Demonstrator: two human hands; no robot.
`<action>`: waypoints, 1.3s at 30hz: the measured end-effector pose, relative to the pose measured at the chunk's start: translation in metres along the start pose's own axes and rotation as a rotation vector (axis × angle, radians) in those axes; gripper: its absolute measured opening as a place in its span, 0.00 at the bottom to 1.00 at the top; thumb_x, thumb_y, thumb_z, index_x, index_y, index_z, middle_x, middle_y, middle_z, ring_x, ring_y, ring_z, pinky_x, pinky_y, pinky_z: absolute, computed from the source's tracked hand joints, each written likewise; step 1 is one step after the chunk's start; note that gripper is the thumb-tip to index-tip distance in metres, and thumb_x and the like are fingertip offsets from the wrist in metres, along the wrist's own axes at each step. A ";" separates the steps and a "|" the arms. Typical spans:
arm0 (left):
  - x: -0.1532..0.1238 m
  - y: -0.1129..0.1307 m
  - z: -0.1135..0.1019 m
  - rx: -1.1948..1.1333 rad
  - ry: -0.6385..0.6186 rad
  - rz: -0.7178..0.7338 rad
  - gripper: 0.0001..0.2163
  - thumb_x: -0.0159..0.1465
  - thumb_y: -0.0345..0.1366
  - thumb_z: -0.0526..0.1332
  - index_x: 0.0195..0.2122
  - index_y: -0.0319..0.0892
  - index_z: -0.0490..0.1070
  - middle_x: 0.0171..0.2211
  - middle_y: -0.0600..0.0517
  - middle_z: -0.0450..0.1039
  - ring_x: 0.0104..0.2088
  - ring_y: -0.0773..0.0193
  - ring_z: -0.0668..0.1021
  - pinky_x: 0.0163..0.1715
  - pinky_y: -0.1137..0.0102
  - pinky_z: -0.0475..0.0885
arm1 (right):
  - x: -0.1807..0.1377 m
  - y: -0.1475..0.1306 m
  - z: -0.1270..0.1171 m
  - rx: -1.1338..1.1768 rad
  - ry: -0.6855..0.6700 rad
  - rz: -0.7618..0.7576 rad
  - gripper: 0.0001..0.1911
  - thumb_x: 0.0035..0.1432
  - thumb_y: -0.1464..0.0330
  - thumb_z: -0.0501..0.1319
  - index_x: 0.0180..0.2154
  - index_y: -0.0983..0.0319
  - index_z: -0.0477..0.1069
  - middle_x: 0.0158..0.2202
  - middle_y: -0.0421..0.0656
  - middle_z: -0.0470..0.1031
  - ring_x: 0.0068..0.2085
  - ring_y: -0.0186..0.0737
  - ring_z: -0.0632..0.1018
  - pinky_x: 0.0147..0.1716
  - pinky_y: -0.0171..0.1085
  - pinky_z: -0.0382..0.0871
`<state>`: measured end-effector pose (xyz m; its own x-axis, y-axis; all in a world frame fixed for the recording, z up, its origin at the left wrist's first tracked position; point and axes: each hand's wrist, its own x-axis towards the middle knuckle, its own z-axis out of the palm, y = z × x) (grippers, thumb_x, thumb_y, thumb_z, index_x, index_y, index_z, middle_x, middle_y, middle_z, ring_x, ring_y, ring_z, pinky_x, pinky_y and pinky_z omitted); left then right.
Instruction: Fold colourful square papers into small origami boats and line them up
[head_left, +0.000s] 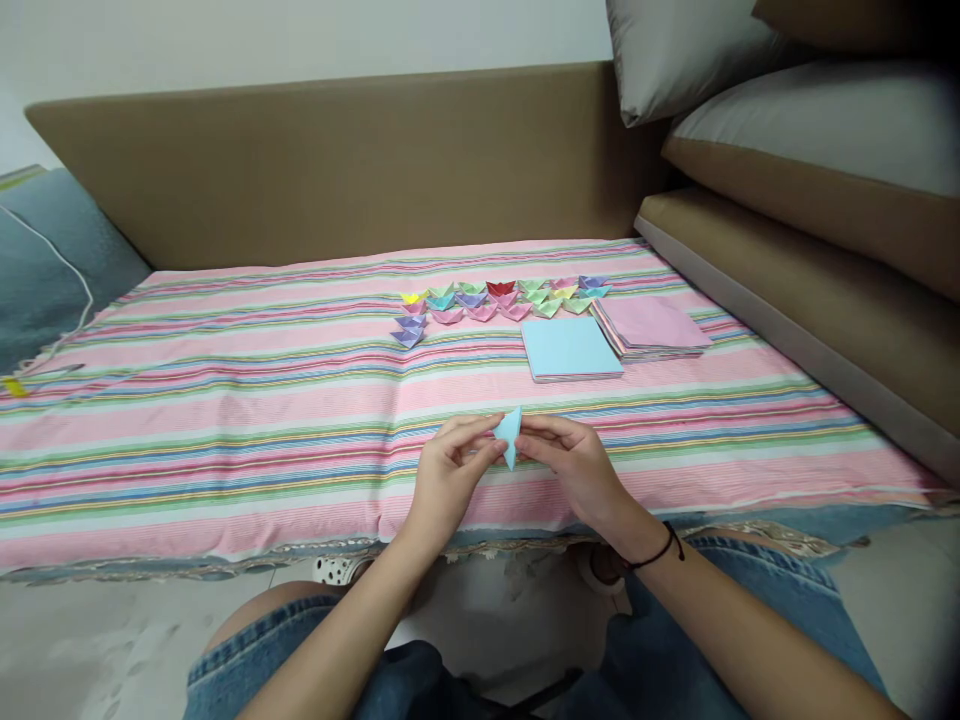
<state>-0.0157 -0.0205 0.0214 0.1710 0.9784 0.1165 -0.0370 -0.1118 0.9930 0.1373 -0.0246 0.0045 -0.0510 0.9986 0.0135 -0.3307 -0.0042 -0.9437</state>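
Note:
Both hands meet over the near part of a striped pink cloth [225, 420]. Between them is a small folded piece of light blue paper [509, 433], held upright with a point at the bottom. My left hand [448, 480] pinches its left side and my right hand [574, 468] pinches its right side. A black band circles my right wrist. Further back lie a stack of light blue paper squares [570, 348] and a stack of pink squares [651, 325]. Behind them sit several small folded paper boats [499, 298] in mixed colours, in rows.
A brown padded backrest [337, 170] rises behind the cloth. Brown and grey cushions [810, 220] are piled at the right. A white cable [64, 262] and a yellow-tipped object [15, 386] lie at the far left. My knees in denim are below the cloth's near edge.

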 end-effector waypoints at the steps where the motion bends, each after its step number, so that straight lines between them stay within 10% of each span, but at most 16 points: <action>1: 0.000 -0.001 0.000 0.041 0.002 0.032 0.12 0.55 0.34 0.65 0.41 0.45 0.76 0.38 0.51 0.70 0.31 0.68 0.75 0.32 0.71 0.73 | 0.000 0.000 0.001 0.001 0.008 -0.001 0.13 0.43 0.66 0.70 0.35 0.58 0.78 0.36 0.42 0.80 0.37 0.42 0.78 0.35 0.41 0.74; 20: 0.000 -0.002 -0.001 0.256 0.008 0.051 0.11 0.56 0.39 0.64 0.40 0.43 0.77 0.41 0.47 0.76 0.44 0.56 0.75 0.45 0.63 0.71 | -0.001 0.003 0.002 -0.276 0.025 -0.229 0.09 0.45 0.67 0.69 0.33 0.57 0.79 0.36 0.42 0.80 0.38 0.46 0.80 0.40 0.45 0.77; 39: -0.003 -0.004 0.004 0.463 0.028 0.177 0.13 0.56 0.28 0.59 0.43 0.42 0.71 0.38 0.49 0.72 0.35 0.64 0.76 0.31 0.72 0.75 | -0.003 0.002 0.004 -0.439 0.013 -0.357 0.12 0.50 0.73 0.62 0.38 0.59 0.77 0.41 0.44 0.78 0.41 0.44 0.79 0.40 0.42 0.77</action>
<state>-0.0119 -0.0234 0.0176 0.1749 0.9411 0.2894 0.3791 -0.3357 0.8623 0.1332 -0.0274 0.0039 0.0043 0.9346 0.3556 0.0981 0.3535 -0.9303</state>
